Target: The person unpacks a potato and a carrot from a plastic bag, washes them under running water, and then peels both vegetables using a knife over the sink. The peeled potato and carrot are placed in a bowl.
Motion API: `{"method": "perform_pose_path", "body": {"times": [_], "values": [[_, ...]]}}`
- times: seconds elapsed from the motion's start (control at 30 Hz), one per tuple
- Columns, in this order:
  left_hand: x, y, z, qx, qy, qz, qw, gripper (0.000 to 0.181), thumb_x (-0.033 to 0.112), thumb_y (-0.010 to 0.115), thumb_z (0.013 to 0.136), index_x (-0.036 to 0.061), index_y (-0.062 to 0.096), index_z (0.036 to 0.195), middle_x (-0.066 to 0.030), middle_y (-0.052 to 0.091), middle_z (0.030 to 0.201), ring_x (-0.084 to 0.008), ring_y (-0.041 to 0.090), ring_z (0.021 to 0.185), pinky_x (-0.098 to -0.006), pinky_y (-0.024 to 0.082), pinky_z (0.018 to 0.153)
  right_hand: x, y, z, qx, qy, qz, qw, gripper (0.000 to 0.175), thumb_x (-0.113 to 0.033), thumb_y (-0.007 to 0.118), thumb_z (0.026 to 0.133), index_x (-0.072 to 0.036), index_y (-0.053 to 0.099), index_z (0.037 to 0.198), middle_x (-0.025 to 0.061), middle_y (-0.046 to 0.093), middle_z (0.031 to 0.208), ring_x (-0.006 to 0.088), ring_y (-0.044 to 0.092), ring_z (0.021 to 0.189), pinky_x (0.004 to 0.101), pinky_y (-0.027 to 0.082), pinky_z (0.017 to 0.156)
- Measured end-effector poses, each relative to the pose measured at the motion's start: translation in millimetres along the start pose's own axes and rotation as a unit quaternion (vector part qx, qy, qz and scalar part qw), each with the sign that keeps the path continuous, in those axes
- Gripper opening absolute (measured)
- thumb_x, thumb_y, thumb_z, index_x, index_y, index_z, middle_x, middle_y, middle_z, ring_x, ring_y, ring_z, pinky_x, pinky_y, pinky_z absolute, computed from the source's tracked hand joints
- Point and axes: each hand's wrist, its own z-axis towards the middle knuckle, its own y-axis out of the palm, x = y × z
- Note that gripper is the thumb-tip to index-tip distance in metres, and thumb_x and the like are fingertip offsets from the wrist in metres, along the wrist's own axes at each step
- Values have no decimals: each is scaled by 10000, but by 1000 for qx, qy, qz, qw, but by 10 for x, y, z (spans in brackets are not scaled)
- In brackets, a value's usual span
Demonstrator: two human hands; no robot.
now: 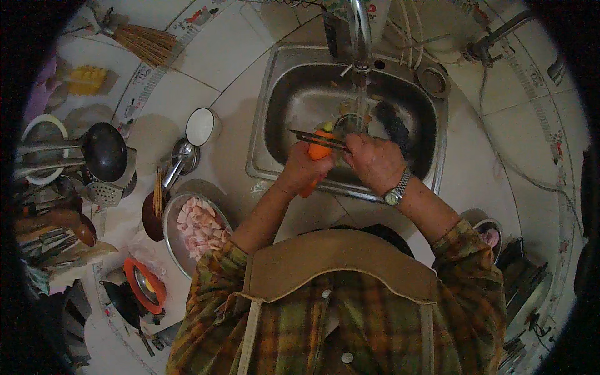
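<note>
Over the near part of a stainless steel sink [276,171], my left hand [304,166] is closed around a carrot [320,146]. The carrot's orange lower end shows below the fingers, and there is a greenish-yellow bit by its upper end. My right hand [377,161], with a watch on the wrist, grips a slim dark peeler or blade [315,139]. That tool lies across the carrot; its exact kind is hard to tell. Water runs from the tap [360,35] into a round vessel [349,123] behind my hands. Scraps and a dark object [393,124] lie in the basin.
A metal bowl of cut raw meat [199,225] stands left of my left forearm, near a white cup [201,126]. Ladles and a skimmer [104,193] hang farther left. A small bowl [490,234] sits by my right elbow.
</note>
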Motion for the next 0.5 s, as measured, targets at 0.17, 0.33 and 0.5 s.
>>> {"method": "perform_pose_path", "body": {"times": [0.17, 0.33, 0.5], "values": [[-7, -16, -11, -39, -11, -1, 999, 179, 175, 636, 749, 24, 574, 824, -15, 559, 656, -115, 535, 523, -264, 440, 473, 76, 19, -21, -75, 13, -4, 997, 225, -250, 606, 821, -66, 527, 924, 116, 616, 779, 294, 647, 659, 408, 517, 551], [-83, -90, -25, -70, -44, 30, 996, 200, 199, 646, 764, 30, 562, 830, -18, 550, 649, -112, 530, 518, -263, 427, 456, 155, 52, -64, -146, 11, 46, 988, 226, -255, 600, 836, -67, 521, 931, 155, 623, 723, 340, 635, 637, 448, 508, 557], [-186, -182, -38, -169, -57, -117, 977, 287, 226, 724, 746, 35, 554, 874, -21, 543, 666, -112, 506, 505, -271, 422, 444, 180, 98, -91, -121, -5, 83, 989, 221, -249, 604, 831, -63, 511, 907, 166, 618, 688, 362, 624, 624, 464, 499, 552]]}}
